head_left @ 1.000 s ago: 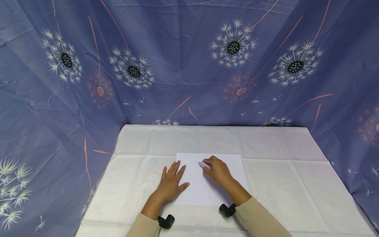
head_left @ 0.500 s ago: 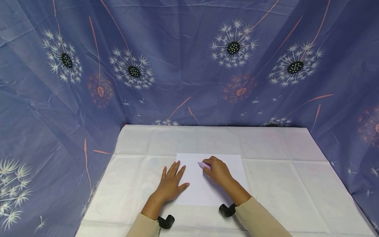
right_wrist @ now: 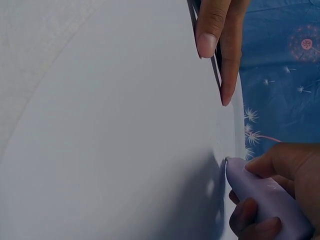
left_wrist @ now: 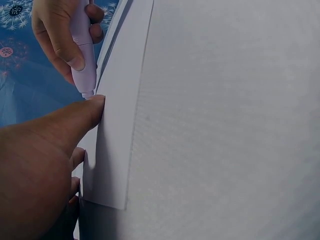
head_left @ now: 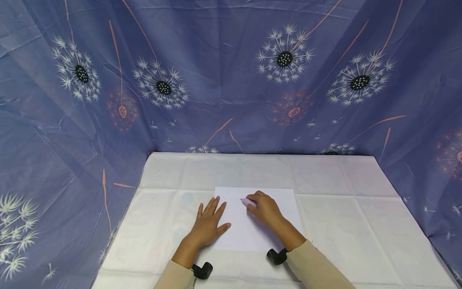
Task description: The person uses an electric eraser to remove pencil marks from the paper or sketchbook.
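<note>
A sheet of white paper (head_left: 260, 237) lies flat on the white-covered table. My left hand (head_left: 206, 228) rests on its left side, fingers spread and straight, thumb (left_wrist: 80, 120) pointing toward the middle. My right hand (head_left: 267, 208) grips a thick lilac pen (head_left: 249, 202) above the upper middle of the sheet. In the right wrist view the pen (right_wrist: 265, 195) has its narrow tip right at the paper, with a shadow beside it. Thumb and fingers wrap round the barrel (left_wrist: 82, 50) in the left wrist view. No clear mark shows on the sheet.
White cloth (head_left: 350, 224) with fold creases covers the table (head_left: 162, 172). A blue curtain (head_left: 223, 80) with dandelion prints hangs behind and along both sides. Black wrist mounts (head_left: 203, 270) sit by both sleeves.
The pen tip has shifted very slightly left and toward the person. The left hand and the paper stay put.
</note>
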The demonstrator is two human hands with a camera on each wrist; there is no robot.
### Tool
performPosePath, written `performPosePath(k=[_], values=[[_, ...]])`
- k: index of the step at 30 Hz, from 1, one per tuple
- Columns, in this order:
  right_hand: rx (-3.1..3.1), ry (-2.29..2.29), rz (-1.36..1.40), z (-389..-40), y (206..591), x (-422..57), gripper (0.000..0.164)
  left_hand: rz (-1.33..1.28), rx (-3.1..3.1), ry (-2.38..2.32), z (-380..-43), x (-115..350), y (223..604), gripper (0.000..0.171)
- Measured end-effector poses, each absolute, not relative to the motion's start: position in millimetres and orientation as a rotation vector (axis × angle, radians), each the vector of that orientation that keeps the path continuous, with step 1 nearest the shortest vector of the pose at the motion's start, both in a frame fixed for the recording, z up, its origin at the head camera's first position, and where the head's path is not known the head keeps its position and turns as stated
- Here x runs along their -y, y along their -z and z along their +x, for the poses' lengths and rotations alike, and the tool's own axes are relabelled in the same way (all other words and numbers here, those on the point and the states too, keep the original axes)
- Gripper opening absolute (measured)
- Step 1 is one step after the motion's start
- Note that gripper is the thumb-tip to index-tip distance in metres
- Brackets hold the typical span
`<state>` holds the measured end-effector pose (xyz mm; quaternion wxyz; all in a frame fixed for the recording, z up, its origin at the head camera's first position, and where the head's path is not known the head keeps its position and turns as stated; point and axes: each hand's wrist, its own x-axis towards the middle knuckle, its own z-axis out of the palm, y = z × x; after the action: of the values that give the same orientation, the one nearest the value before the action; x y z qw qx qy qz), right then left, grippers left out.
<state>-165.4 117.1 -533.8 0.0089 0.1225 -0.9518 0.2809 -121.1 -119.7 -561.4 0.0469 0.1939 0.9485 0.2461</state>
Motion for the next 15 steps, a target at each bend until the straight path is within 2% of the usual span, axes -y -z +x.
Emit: performPosePath(k=[15], values=[[2.961, -0.860, 0.434, -165.8, 534.7, -115.7, 0.026, 0.590, -2.893, -0.757, -121.4, 119.9, 562.2, 0.071]])
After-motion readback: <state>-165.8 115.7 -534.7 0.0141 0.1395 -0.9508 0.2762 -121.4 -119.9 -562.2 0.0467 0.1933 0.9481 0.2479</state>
